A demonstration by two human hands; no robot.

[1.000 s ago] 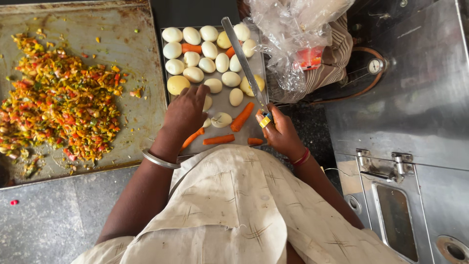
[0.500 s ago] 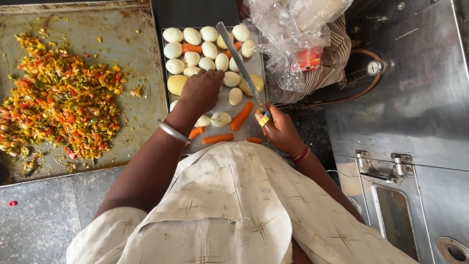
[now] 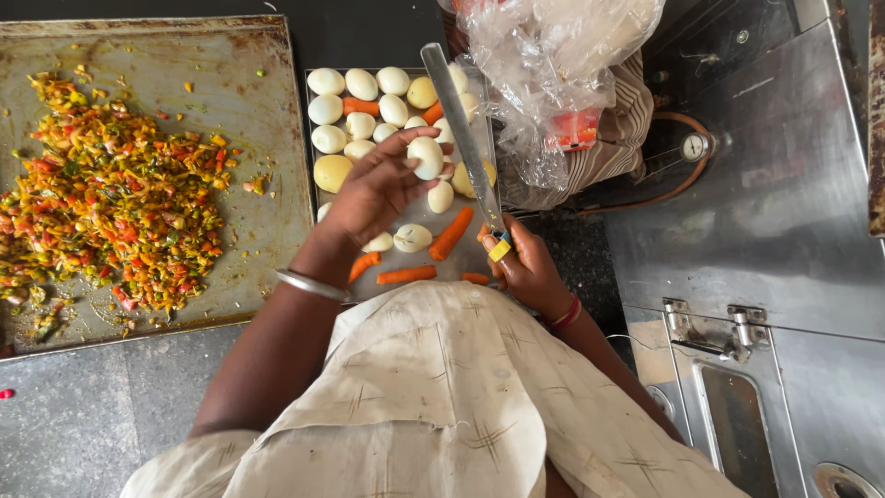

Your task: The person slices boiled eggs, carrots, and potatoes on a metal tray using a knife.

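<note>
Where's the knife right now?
In the head view, the knife is in the right hand, its blade slanting up over the right side of the egg tray, beside the peeled egg in the left hand.

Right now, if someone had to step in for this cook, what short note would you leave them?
Left hand: holds one peeled egg in its fingertips above the steel tray.
Right hand: grip closed on the handle of a long knife, blade lying over the tray.
On the tray: whole peeled eggs at the far end, carrot pieces and an egg half near the body.
Chopped vegetable mix lies on the big griddle to the left.
Most eggs are uncut.
</note>
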